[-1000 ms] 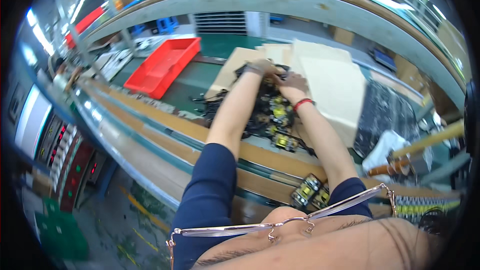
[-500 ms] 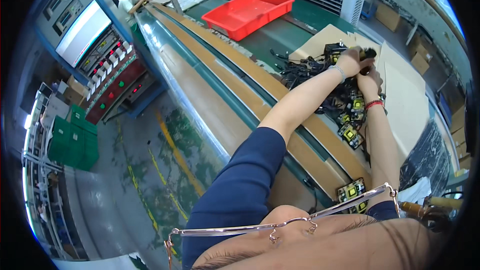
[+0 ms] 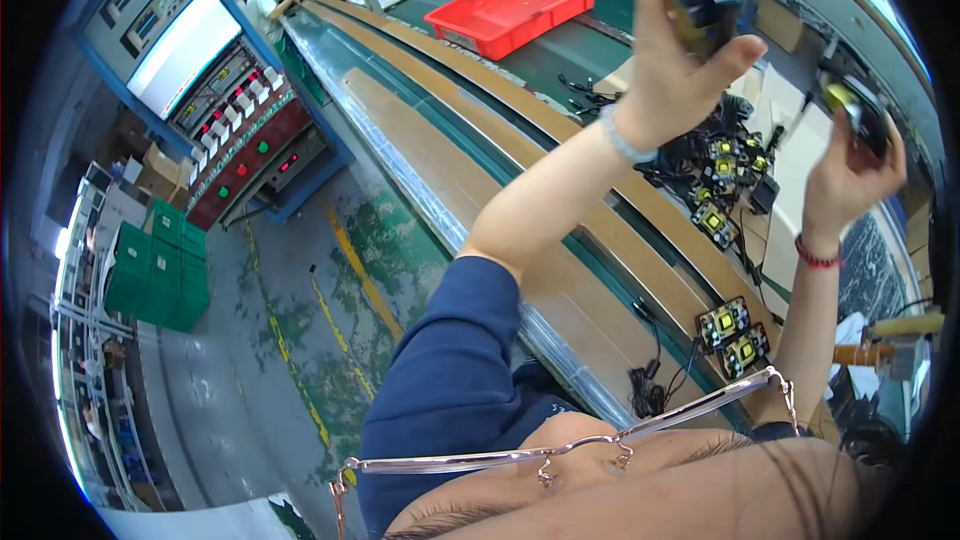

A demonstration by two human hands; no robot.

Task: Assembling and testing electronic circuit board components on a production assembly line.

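My left hand point(image 3: 675, 80) is raised high over the bench, fingers and thumb around a black power adapter case point(image 3: 712, 2) with yellowish parts showing inside. Off to the right, my right hand point(image 3: 850, 185) grips a second black adapter piece point(image 3: 868, 118) with a yellow part at its edge. Below them on the bench lies a pile of circuit boards with black cords point(image 3: 725, 168). One board point(image 3: 714, 224) rests at the pile's near end. Closer to me, two more boards point(image 3: 724, 321) sit side by side.
A red plastic tray point(image 3: 510, 15) stands at the far side. Long brown strips point(image 3: 560, 165) run along the bench. A coiled black cord point(image 3: 650, 395) lies near me. A control cabinet point(image 3: 245, 155) and green bins point(image 3: 155, 275) stand left. A co-worker point(image 3: 268, 5) is at the far end.
Both hands have risen from the pile and moved apart, each carrying a black adapter piece. Two boards now show near me, where one was visible. My view has shifted slightly.
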